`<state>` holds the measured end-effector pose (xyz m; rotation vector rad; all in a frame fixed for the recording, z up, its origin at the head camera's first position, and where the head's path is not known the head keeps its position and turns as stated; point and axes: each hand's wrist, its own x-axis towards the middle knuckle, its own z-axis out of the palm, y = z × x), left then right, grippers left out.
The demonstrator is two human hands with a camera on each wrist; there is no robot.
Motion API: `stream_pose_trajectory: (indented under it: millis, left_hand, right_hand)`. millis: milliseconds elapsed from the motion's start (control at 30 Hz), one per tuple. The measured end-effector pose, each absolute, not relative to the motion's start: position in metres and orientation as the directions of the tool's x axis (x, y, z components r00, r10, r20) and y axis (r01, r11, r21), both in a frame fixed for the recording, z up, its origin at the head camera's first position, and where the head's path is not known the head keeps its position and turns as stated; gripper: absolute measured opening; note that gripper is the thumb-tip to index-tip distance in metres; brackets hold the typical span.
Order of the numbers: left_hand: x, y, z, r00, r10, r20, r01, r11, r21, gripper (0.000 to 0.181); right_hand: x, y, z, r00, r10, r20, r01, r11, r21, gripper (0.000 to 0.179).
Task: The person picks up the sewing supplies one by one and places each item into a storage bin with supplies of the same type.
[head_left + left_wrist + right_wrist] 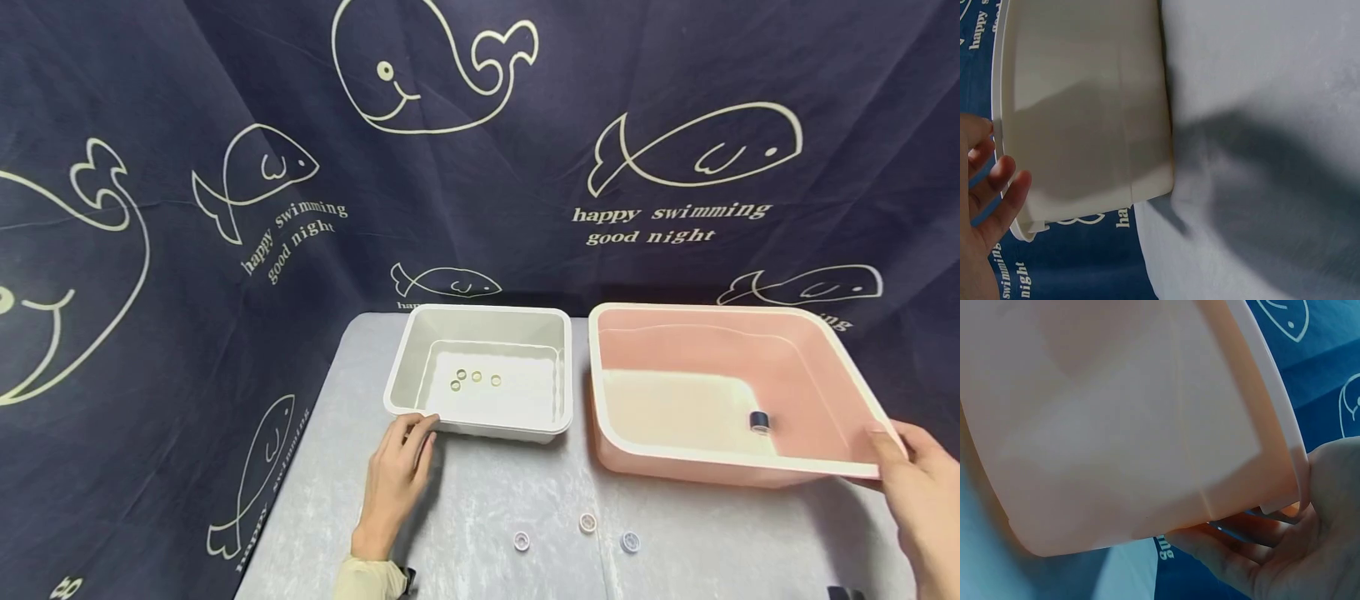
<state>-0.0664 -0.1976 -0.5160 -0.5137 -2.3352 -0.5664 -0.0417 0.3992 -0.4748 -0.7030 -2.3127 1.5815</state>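
Note:
My left hand (395,471) holds the front left part of the rim of a white plastic basin (487,423). In the left wrist view, its fingers (1013,200) lie along that rim and outer wall. Several small round yellowish ring-like pieces (496,381) lie on the white basin's floor. At the right, my right hand (926,487) grips the front right corner of a larger pink basin (720,467), thumb over the rim and fingers beneath. A short dark cylinder (759,422) with a pale end sits inside the pink basin, towards its right.
Three small round pieces lie on the grey table (457,533) in front of the basins: a whitish one (521,542), a pinkish one (587,523) and a bluish one (630,542). A dark object (844,593) shows at the bottom edge. Navy printed curtains (547,167) hang behind and left.

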Motion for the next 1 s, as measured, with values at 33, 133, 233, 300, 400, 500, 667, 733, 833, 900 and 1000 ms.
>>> stream_pose_trajectory:
  millis: [33, 133, 233, 300, 400, 500, 667, 733, 833, 900, 1000]
  left_hand:
    - [-0.066, -0.197, -0.516, -0.697, 0.212, 0.685, 0.504, 0.824, 0.258, 0.024]
    - [-0.067, -0.196, -0.517, -0.696, 0.223, 0.683, 0.516, 0.816, 0.259, 0.027]
    - [-0.067, -0.193, -0.517, -0.696, 0.231, 0.68, 0.523, 0.812, 0.26, 0.03]
    - [-0.066, -0.192, -0.517, -0.693, 0.241, 0.679, 0.529, 0.81, 0.253, 0.03]
    - [-0.065, -0.189, -0.518, -0.688, 0.259, 0.678, 0.542, 0.805, 0.243, 0.03]
    - [-0.064, -0.187, -0.519, -0.684, 0.275, 0.675, 0.555, 0.798, 0.237, 0.029]
    - [-0.062, -0.186, -0.521, -0.694, 0.293, 0.658, 0.557, 0.797, 0.233, 0.03]
    - [-0.062, -0.186, -0.522, -0.698, 0.3, 0.65, 0.558, 0.797, 0.231, 0.03]
    - [-0.061, -0.186, -0.523, -0.707, 0.317, 0.633, 0.564, 0.793, 0.232, 0.031]
    - [-0.061, -0.186, -0.524, -0.714, 0.335, 0.615, 0.57, 0.788, 0.234, 0.032]
    - [-0.061, -0.184, -0.525, -0.727, 0.363, 0.583, 0.581, 0.778, 0.24, 0.033]
  right_hand:
    - [-0.044, 0.396, -0.473, -0.838, 0.541, -0.074, 0.3, 0.344, -0.89, 0.021]
    - [-0.048, 0.389, -0.469, -0.807, 0.581, -0.105, 0.399, 0.406, -0.822, 0.046]
    - [-0.051, 0.382, -0.466, -0.788, 0.602, -0.129, 0.447, 0.417, -0.791, 0.053]
    - [-0.053, 0.378, -0.465, -0.79, 0.597, -0.138, 0.454, 0.418, -0.787, 0.054]
    - [-0.054, 0.374, -0.464, -0.8, 0.584, -0.135, 0.444, 0.427, -0.787, 0.057]
    - [-0.056, 0.371, -0.465, -0.811, 0.572, -0.124, 0.431, 0.441, -0.788, 0.057]
    - [-0.056, 0.369, -0.468, -0.831, 0.546, -0.107, 0.414, 0.477, -0.775, 0.057]
    - [-0.056, 0.369, -0.469, -0.843, 0.528, -0.104, 0.397, 0.479, -0.783, 0.058]
    - [-0.054, 0.371, -0.47, -0.864, 0.491, -0.113, 0.349, 0.421, -0.837, 0.04]
    - [-0.052, 0.374, -0.472, -0.882, 0.454, -0.125, 0.31, 0.361, -0.88, 0.019]
    - [-0.049, 0.378, -0.474, -0.905, 0.405, -0.128, 0.261, 0.293, -0.92, 0.015]
